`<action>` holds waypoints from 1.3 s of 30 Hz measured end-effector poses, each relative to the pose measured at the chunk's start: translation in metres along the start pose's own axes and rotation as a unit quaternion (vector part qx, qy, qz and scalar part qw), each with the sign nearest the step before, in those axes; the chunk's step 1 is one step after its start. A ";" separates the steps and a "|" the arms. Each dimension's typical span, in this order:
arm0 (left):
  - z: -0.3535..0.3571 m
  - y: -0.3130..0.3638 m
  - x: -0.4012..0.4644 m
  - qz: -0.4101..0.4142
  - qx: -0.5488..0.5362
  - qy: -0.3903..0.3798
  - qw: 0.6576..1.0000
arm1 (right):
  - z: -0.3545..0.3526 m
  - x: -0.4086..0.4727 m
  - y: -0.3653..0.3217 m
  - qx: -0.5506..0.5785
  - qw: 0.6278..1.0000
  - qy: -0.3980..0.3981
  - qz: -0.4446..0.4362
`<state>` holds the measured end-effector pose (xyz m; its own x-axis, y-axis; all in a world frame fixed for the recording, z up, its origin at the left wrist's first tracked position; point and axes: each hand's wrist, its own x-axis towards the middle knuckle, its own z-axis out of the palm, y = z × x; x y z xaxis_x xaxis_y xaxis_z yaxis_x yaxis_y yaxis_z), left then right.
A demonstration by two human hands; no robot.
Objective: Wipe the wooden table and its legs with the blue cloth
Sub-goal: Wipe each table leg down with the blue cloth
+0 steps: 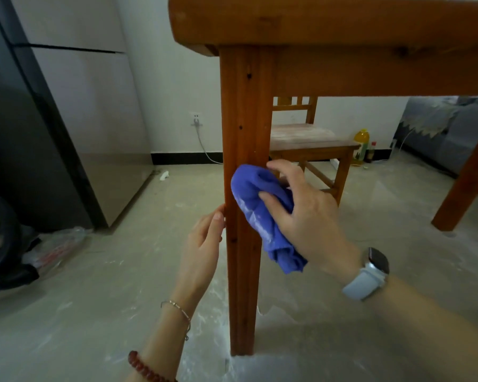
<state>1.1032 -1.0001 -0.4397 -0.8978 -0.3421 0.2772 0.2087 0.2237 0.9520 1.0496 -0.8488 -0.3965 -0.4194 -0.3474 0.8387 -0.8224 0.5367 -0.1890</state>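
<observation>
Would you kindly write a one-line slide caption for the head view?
Right hand presses the blue cloth against the wooden table's leg while left hand touches its edge.

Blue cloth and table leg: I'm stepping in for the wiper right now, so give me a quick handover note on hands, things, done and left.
Right hand grips the bunched blue cloth, pressing it on the near table leg about halfway up.
Left hand holds nothing; its fingertips touch the leg's left edge.
Wooden table is above; a second leg stands at right.
Done: cannot tell which parts are already wiped.
Left: probably this leg's lower half, the other legs and the top if still unwiped.
</observation>
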 end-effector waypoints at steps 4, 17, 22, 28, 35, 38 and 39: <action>-0.001 0.000 0.002 0.003 -0.018 -0.002 1.000 | 0.006 0.006 -0.006 -0.084 0.992 0.061 -0.065; -0.001 0.005 0.000 -0.003 -0.049 -0.013 0.999 | 0.059 -0.033 0.002 -0.173 0.981 0.027 -0.077; -0.004 0.007 -0.002 0.003 -0.048 -0.025 0.999 | 0.041 -0.009 -0.007 -0.116 0.990 0.061 -0.051; -0.004 0.005 0.000 -0.004 -0.032 -0.026 0.999 | 0.027 0.027 -0.017 -0.126 0.986 0.090 -0.058; -0.007 -0.002 0.000 -0.004 -0.044 -0.047 0.998 | 0.067 -0.109 0.016 -0.154 0.968 -0.195 -0.036; -0.006 0.000 -0.001 -0.001 -0.052 -0.042 0.998 | 0.053 -0.052 -0.001 -0.090 0.992 -0.073 -0.050; -0.005 0.001 -0.001 -0.003 -0.055 -0.040 0.998 | 0.045 -0.026 -0.008 -0.066 0.995 -0.022 -0.068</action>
<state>1.1067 -1.0043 -0.4380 -0.9264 -0.2682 0.2644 0.2407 0.1184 0.9634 1.0499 -0.8792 -0.4394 -0.3257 -0.4555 0.8285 -0.8165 0.5774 -0.0036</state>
